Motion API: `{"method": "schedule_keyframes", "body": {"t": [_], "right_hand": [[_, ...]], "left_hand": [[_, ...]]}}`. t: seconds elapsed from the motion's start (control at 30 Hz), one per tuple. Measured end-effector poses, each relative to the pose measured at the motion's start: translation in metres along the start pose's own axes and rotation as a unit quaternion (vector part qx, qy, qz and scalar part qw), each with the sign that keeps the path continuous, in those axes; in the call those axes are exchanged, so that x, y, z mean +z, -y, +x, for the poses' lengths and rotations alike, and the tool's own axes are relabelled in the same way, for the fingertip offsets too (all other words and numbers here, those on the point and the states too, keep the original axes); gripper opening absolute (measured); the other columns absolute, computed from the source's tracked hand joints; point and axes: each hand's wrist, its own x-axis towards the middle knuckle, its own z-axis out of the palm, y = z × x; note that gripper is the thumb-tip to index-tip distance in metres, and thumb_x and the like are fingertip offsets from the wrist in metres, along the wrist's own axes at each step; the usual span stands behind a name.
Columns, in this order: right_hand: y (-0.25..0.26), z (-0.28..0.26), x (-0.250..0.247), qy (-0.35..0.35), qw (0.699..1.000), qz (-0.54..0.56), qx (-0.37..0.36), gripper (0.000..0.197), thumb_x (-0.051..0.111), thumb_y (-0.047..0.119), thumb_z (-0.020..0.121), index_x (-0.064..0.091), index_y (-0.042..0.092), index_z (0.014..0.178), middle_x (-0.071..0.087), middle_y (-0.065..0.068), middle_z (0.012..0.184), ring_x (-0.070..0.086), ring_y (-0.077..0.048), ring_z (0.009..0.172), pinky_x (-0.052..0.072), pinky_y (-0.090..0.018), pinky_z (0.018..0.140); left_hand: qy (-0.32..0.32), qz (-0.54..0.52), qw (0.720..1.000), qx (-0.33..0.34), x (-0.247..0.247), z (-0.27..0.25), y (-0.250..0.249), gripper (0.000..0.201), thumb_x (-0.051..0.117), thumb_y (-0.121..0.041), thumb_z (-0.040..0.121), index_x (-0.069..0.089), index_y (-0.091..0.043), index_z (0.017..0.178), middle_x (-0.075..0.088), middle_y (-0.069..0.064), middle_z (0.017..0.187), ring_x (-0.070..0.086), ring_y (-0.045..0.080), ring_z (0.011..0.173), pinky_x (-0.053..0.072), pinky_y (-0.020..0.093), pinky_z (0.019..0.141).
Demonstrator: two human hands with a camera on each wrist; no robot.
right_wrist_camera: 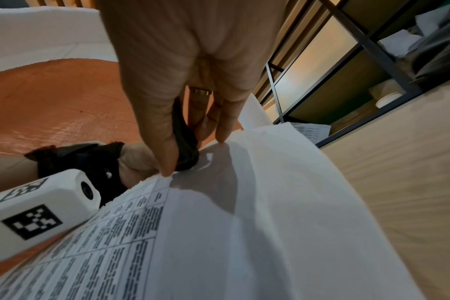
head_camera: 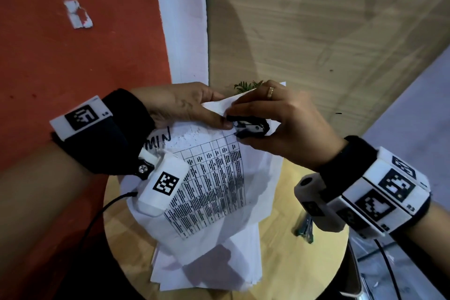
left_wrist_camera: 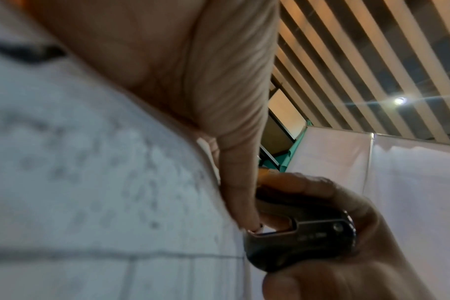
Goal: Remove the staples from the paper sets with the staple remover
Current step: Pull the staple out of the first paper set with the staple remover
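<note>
A stapled paper set (head_camera: pixel 214 178) printed with a table is held up above a round wooden table (head_camera: pixel 287 251). My left hand (head_camera: pixel 185 105) pinches its top corner between thumb and fingers. My right hand (head_camera: pixel 275 117) grips a black staple remover (head_camera: pixel 248 126) with metal jaws, which bite at that same corner beside my left thumb. In the left wrist view the staple remover (left_wrist_camera: pixel 303 241) sits against the paper's edge (left_wrist_camera: pixel 116 203) under my left thumb (left_wrist_camera: pixel 234 172). In the right wrist view the staple remover (right_wrist_camera: pixel 185 142) shows black between my fingers above the paper set (right_wrist_camera: pixel 219 223).
A pile of more white paper sheets (head_camera: pixel 209 263) lies on the table under the held set. A small green object (head_camera: pixel 304 229) lies at the table's right side. A red wall (head_camera: pixel 73 44) stands at the left, a wooden panel (head_camera: pixel 316 31) behind.
</note>
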Motion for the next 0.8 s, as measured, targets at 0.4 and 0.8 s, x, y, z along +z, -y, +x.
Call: {"method": "schedule_keyframes", "body": {"t": [0.4, 0.8], "right_hand": [[-0.002, -0.011, 0.014, -0.002, 0.999, -0.024, -0.046, 0.032, 0.077, 0.008, 0.068, 0.072, 0.006, 0.099, 0.071, -0.008, 0.097, 0.056, -0.025, 0.08, 0.05, -0.031, 0.066], [-0.005, -0.002, 0.007, 0.058, 0.988, -0.081, -0.118, 0.017, 0.07, 0.007, 0.074, 0.071, -0.001, 0.089, 0.071, -0.014, 0.082, 0.062, -0.034, 0.071, 0.054, -0.039, 0.059]], "left_hand": [[0.009, 0.051, 0.998, -0.028, 0.002, 0.003, 0.001, 0.02, 0.068, -0.012, 0.076, 0.069, -0.011, 0.096, 0.073, -0.002, 0.094, 0.065, 0.005, 0.09, 0.045, 0.021, 0.085], [0.059, -0.009, 0.997, -0.057, -0.002, 0.012, -0.001, 0.028, 0.059, 0.01, 0.08, 0.072, -0.016, 0.08, 0.07, -0.008, 0.074, 0.065, 0.001, 0.073, 0.048, 0.009, 0.064]]}}
